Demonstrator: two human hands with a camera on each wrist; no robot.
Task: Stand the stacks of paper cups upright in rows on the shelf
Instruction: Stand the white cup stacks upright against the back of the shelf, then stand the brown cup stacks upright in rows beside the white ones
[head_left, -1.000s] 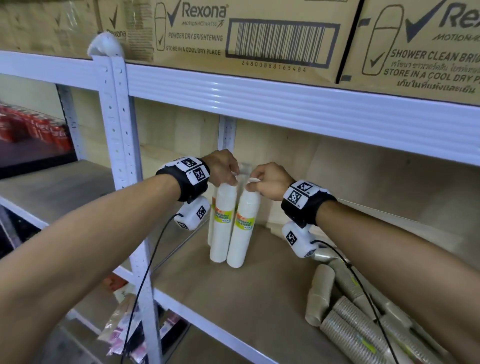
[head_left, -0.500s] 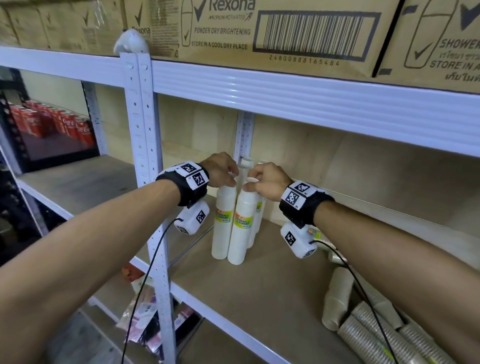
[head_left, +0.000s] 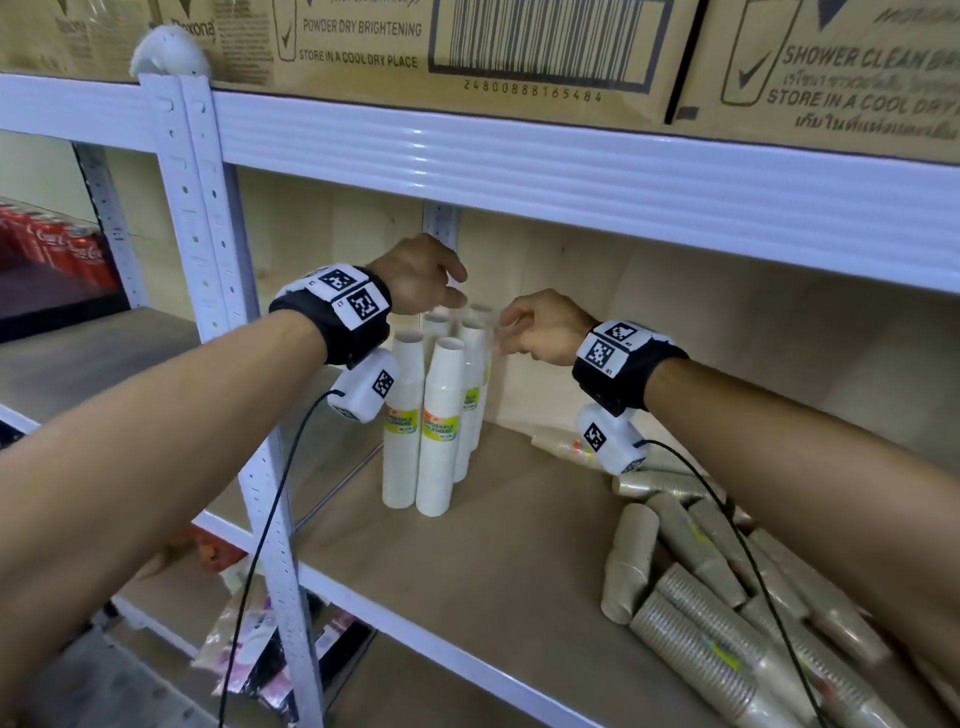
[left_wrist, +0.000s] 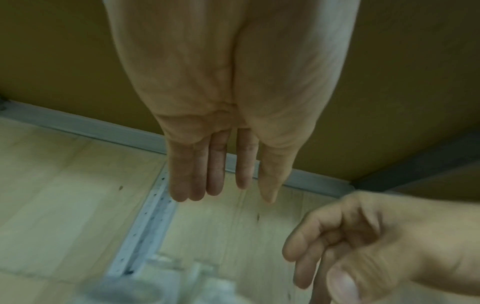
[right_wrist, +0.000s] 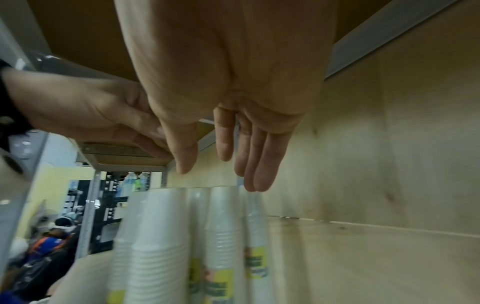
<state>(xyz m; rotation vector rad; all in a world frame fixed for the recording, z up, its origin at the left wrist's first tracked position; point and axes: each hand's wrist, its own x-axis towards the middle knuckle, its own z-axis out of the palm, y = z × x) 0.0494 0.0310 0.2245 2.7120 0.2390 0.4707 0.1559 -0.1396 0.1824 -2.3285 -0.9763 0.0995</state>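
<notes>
Several white paper cup stacks (head_left: 441, 415) with yellow labels stand upright in a tight cluster at the left of the wooden shelf board (head_left: 519, 561). My left hand (head_left: 457, 291) hovers just above their tops, fingers straight and empty, as the left wrist view shows (left_wrist: 228, 193). My right hand (head_left: 506, 325) hangs to the right of the tops with relaxed fingers and holds nothing. In the right wrist view its fingers (right_wrist: 254, 164) reach down to just over the white stacks (right_wrist: 161, 236). Brown cup stacks (head_left: 727, 597) lie on their sides at the shelf's right.
A white perforated post (head_left: 223, 312) stands left of the cluster. The upper shelf beam (head_left: 571, 176) runs close overhead, with cardboard boxes (head_left: 467, 47) on it. Red cans (head_left: 47, 249) sit on the neighbouring shelf. Bare board lies between the white and brown stacks.
Both hands have let go of the tops of the two front white stacks and lifted slightly apart. The stacks stay standing. The head view has moved closer.
</notes>
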